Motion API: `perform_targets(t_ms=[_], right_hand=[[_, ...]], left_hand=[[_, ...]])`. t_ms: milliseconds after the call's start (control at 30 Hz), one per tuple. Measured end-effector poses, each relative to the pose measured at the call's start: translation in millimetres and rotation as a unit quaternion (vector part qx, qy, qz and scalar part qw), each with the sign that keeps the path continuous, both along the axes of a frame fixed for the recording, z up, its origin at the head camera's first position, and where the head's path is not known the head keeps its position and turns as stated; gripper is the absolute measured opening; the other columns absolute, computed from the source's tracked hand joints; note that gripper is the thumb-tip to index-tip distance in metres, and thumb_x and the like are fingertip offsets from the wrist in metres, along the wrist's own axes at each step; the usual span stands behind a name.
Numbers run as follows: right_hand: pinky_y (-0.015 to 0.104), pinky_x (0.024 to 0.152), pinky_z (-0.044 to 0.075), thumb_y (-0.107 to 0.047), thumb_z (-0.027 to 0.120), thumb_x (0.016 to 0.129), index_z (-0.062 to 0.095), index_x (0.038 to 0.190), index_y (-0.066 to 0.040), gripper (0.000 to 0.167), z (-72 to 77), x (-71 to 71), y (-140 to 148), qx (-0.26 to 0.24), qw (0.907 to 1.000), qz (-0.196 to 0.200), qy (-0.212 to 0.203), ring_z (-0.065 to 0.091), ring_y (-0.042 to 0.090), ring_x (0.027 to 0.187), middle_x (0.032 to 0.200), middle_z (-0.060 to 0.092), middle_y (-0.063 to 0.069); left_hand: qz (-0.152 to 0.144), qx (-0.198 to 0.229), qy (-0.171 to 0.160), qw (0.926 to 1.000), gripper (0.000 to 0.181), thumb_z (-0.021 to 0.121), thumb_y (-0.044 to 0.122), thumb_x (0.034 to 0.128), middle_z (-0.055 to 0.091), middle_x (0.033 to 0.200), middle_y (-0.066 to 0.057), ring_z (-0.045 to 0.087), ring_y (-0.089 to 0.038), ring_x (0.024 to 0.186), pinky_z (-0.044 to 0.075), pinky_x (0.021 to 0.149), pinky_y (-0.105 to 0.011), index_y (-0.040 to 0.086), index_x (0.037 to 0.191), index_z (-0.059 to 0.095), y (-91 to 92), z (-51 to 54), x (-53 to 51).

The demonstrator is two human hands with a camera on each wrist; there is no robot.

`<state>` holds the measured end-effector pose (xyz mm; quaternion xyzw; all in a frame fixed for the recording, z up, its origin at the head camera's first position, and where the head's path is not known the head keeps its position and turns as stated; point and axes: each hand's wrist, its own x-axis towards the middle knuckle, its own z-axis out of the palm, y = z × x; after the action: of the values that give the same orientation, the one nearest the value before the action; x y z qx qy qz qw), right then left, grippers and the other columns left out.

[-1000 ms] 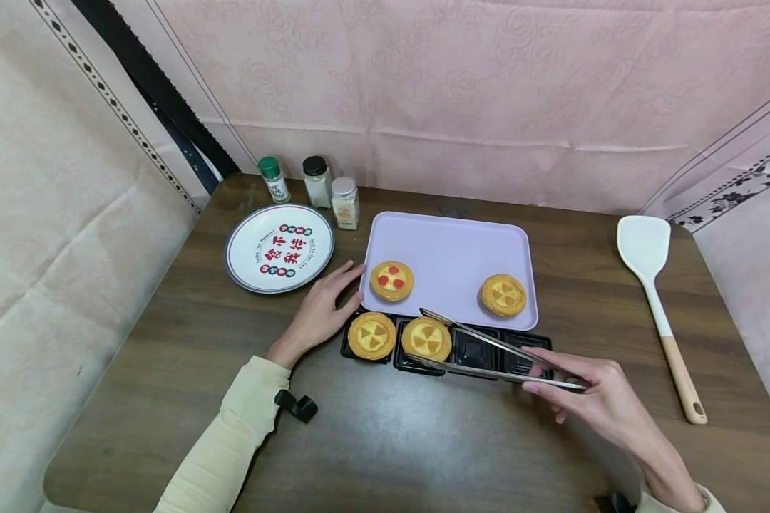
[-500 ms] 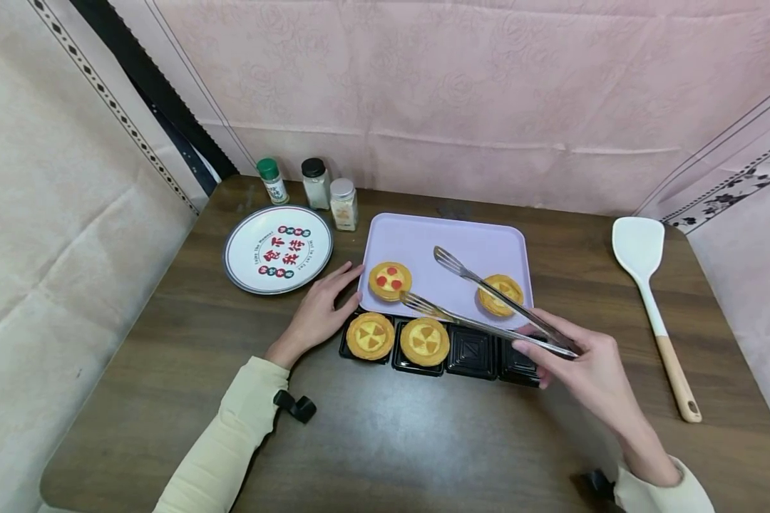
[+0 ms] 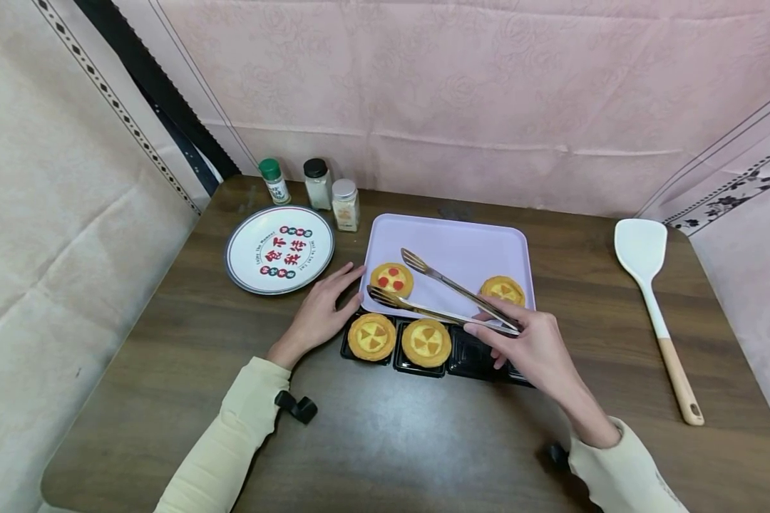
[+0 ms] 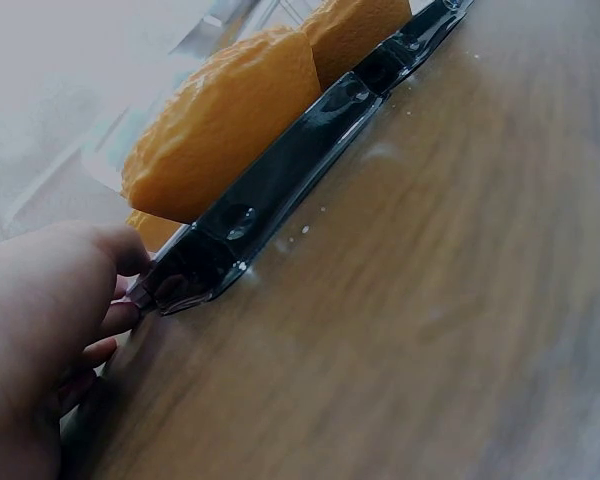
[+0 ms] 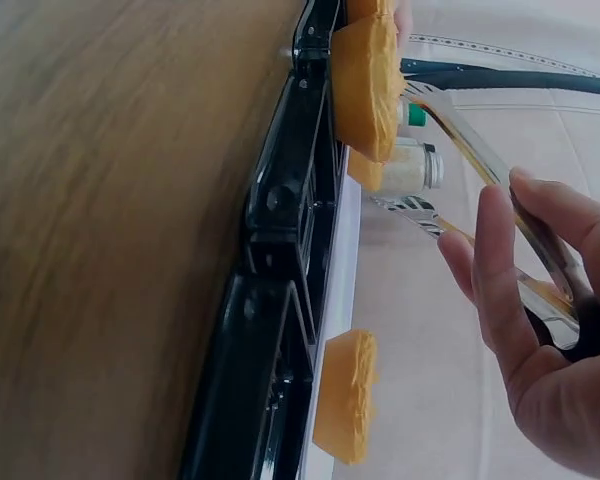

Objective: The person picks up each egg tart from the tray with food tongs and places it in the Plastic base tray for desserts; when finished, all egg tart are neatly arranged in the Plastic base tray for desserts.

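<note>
My right hand (image 3: 531,345) grips metal tongs (image 3: 452,285), whose spread tips hang around the red-dotted tart (image 3: 391,279) on the lilac tray (image 3: 449,231). In the right wrist view the hand (image 5: 555,290) holds the tongs (image 5: 470,140) above the tarts. My left hand (image 3: 317,313) rests with extended fingers at the tray's left edge and the corner of the black mold (image 3: 471,353). Two plain tarts (image 3: 372,336) (image 3: 426,343) sit in the mold's left compartments. Another tart (image 3: 502,289) lies at the tray's right. The left wrist view shows the hand (image 4: 60,320) beside the mold (image 4: 280,175).
A white plate (image 3: 279,249) with red characters lies left of the tray. Behind it stand a green-capped jar (image 3: 274,181), a black-capped jar (image 3: 317,184) and a grey-capped jar (image 3: 345,204). A white spatula (image 3: 642,249) with a wooden handle lies at the right.
My right hand has moved left with the tongs, whose tips have gone from the mold's second tart up over the tray to the red-dotted tart. The left hand has stayed in place.
</note>
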<state>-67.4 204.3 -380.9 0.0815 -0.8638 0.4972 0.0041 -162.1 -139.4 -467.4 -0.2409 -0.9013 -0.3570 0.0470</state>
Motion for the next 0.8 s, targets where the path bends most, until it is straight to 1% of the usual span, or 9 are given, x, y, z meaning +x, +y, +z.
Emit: perform_targets(t_ms=[100,167,567,800], right_hand=[[0.037,0.043,0.053,-0.038,0.079,0.082,0.066,0.128,-0.02,0.051,-4.3,-2.2,0.4,0.007,1.0,0.001,0.004,0.062,0.016,0.048,0.093,0.072,0.0],[0.037,0.043,0.052,-0.039,0.079,0.081,0.066,0.127,-0.019,0.052,-5.1,-2.7,0.0,0.011,0.9999,0.003,0.005,0.062,0.016,0.047,0.092,0.071,-0.001],[0.035,0.041,0.051,-0.036,0.079,0.082,0.067,0.125,-0.014,0.05,-4.8,-3.8,-1.6,0.036,0.9992,0.011,0.012,0.061,0.011,0.045,0.088,0.07,-0.002],[0.035,0.041,0.051,-0.032,0.079,0.084,0.067,0.125,-0.012,0.047,-4.6,-3.9,-2.2,0.038,0.9991,0.014,0.012,0.061,0.011,0.045,0.086,0.07,-0.001]], left_hand=[[0.0,-0.003,-0.003,1.0,0.05,0.057,0.03,0.0997,0.044,0.149,-0.011,0.034,-0.026,0.14,0.025,0.11,-0.054,0.015,0.147,0.048,0.3,0.0,-0.3],[0.001,-0.005,-0.005,1.0,0.05,0.057,0.03,0.0997,0.044,0.149,-0.011,0.033,-0.025,0.141,0.025,0.11,-0.053,0.015,0.147,0.048,0.1,-0.3,-0.4],[0.002,-0.007,-0.011,0.9999,0.05,0.056,0.03,0.1,0.042,0.15,-0.01,0.032,-0.022,0.141,0.025,0.111,-0.052,0.017,0.148,0.047,-1.0,-1.9,-0.5],[0.0,-0.002,-0.006,1.0,0.05,0.057,0.028,0.0994,0.043,0.15,-0.012,0.033,-0.024,0.141,0.025,0.11,-0.054,0.016,0.147,0.047,-0.2,-1.8,-0.5]])
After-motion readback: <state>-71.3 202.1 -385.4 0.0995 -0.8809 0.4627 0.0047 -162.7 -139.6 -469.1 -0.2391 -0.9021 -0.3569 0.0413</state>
